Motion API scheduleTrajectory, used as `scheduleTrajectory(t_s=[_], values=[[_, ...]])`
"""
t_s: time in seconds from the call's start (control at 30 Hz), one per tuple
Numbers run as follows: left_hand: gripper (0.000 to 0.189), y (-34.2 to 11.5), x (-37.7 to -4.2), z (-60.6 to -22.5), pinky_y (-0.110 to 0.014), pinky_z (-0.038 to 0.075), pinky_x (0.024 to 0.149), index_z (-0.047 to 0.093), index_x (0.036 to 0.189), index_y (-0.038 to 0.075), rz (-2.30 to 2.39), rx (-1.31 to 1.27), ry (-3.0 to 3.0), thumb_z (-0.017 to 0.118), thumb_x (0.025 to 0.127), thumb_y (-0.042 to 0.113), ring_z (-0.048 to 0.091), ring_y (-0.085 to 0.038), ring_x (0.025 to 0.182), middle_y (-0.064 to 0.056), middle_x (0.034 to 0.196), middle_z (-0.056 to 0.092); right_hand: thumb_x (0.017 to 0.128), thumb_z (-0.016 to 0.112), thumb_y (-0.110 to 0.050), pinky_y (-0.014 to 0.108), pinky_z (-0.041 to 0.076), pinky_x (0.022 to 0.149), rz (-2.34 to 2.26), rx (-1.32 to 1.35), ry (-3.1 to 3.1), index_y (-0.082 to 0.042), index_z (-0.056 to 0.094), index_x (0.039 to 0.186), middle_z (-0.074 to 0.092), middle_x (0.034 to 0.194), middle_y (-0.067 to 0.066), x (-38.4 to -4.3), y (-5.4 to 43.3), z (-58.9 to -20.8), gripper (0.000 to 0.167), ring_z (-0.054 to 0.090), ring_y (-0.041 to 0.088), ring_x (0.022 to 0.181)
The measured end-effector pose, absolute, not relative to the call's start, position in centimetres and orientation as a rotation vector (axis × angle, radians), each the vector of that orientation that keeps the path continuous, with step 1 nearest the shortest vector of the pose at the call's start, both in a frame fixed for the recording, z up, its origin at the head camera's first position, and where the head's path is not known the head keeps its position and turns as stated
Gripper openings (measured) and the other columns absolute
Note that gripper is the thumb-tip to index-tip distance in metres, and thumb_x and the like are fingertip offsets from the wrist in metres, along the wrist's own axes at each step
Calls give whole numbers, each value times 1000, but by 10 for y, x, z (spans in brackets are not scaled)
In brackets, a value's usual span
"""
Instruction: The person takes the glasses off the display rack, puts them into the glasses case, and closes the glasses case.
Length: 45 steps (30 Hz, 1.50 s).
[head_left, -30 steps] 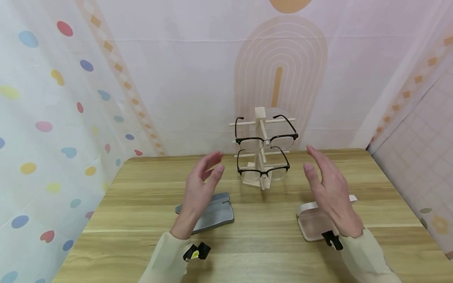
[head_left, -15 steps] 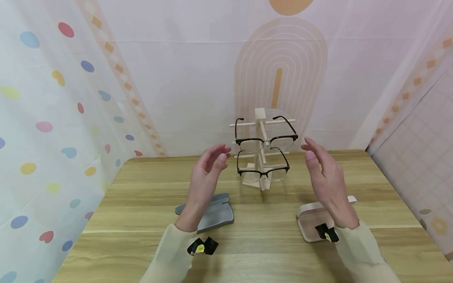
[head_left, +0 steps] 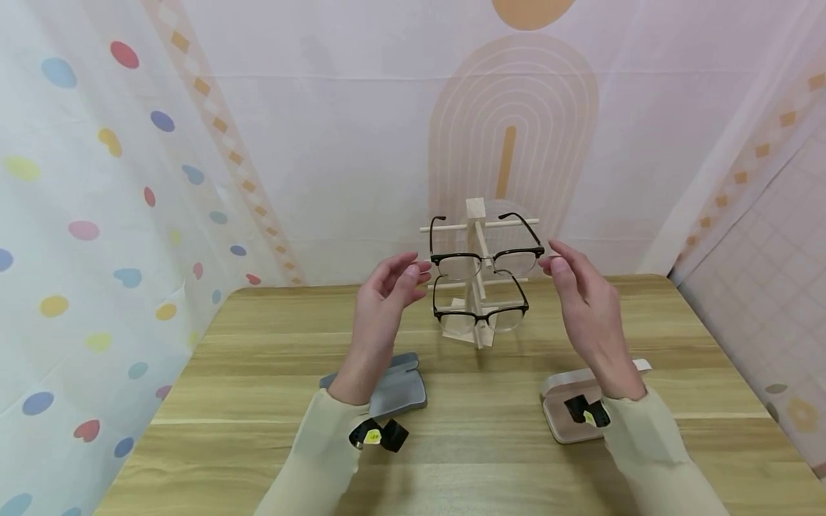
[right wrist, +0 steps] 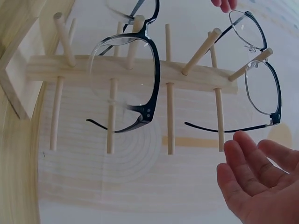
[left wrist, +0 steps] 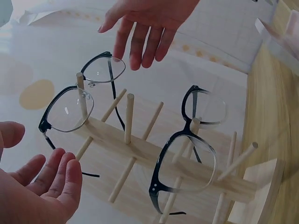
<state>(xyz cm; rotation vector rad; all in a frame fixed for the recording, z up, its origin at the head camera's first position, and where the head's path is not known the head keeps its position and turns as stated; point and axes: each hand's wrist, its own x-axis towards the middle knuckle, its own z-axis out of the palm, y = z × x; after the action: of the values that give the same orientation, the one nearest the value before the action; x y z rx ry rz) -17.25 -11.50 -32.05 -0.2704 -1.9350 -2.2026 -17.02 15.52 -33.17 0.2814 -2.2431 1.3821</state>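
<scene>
Two pairs of black half-rimmed glasses hang one above the other on a wooden display stand (head_left: 475,209). My left hand (head_left: 387,297) is just left of the upper glasses (head_left: 487,256), fingers loosely bent with nothing in them. On the other side my right hand (head_left: 587,304) is held close to the right hinge, also holding nothing. In the left wrist view the left fingertips (left wrist: 70,168) lie near a temple arm, and contact cannot be made out. In the right wrist view the right fingertips (right wrist: 238,137) come close beneath the other arm. The lower glasses (head_left: 480,315) hang below both hands.
An open grey-blue glasses case (head_left: 400,393) lies on the wooden table (head_left: 258,373), partly behind the left wrist. To the right lies an open white case with a pinkish lining (head_left: 558,416), partly under the right wrist. A patterned curtain (head_left: 348,158) stands behind the table.
Both hands have moved forward and inward, from wide apart to close beside the upper glasses. Stand, glasses and cases have stayed in place.
</scene>
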Motion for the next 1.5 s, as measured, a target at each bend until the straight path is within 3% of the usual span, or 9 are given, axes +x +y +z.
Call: scheduleTrajectory(t_s=[0.23, 0.5, 0.83, 1.1, 1.33, 1.5], values=[[36, -110, -178, -318, -40, 55, 100, 59, 136, 0, -2336, -257, -1856, 63, 105, 17, 67, -27, 114, -17, 122, 68, 112, 44, -38, 19, 47, 97, 1541, 285, -2173, -12, 59, 147, 71, 120, 13, -175, 151, -325, 46, 63, 5, 107], [34, -106, -182, -314, -40, 55, 100, 59, 135, -3, -2396, -231, -1785, 62, 104, 12, 69, -22, 106, -12, 113, 69, 112, 44, -36, 25, 52, 96, 1641, 285, -2113, -6, 60, 144, 69, 113, 20, -182, 148, -321, 47, 65, 8, 101], [32, -100, -187, -310, -30, 57, 92, 61, 133, -2, -2422, -172, -1772, 62, 104, 11, 66, -29, 108, -7, 108, 67, 111, 47, -35, 20, 54, 88, 1696, 281, -2075, -6, 61, 143, 71, 113, 23, -187, 144, -319, 45, 67, 10, 94], [32, -99, -189, -309, -31, 56, 93, 62, 133, -1, -2418, -184, -1765, 64, 103, 11, 66, -21, 101, -15, 119, 70, 110, 51, -31, 21, 53, 86, 1692, 248, -2047, -6, 67, 136, 74, 106, 13, -190, 141, -317, 39, 68, 9, 90], [30, -98, -190, -308, -32, 56, 94, 63, 130, -2, -2423, -197, -1763, 65, 102, 8, 64, -36, 111, -24, 128, 66, 108, 56, -24, 21, 56, 84, 1730, 294, -1978, -2, 71, 128, 73, 100, -9, -191, 139, -317, 33, 69, 8, 90], [28, -98, -190, -308, -31, 56, 93, 65, 129, -1, -2414, -205, -1766, 65, 102, 5, 63, -36, 114, -17, 122, 70, 108, 57, -21, 21, 55, 84, 1738, 326, -1949, 1, 71, 125, 73, 105, 1, -191, 138, -318, 31, 68, 8, 89]])
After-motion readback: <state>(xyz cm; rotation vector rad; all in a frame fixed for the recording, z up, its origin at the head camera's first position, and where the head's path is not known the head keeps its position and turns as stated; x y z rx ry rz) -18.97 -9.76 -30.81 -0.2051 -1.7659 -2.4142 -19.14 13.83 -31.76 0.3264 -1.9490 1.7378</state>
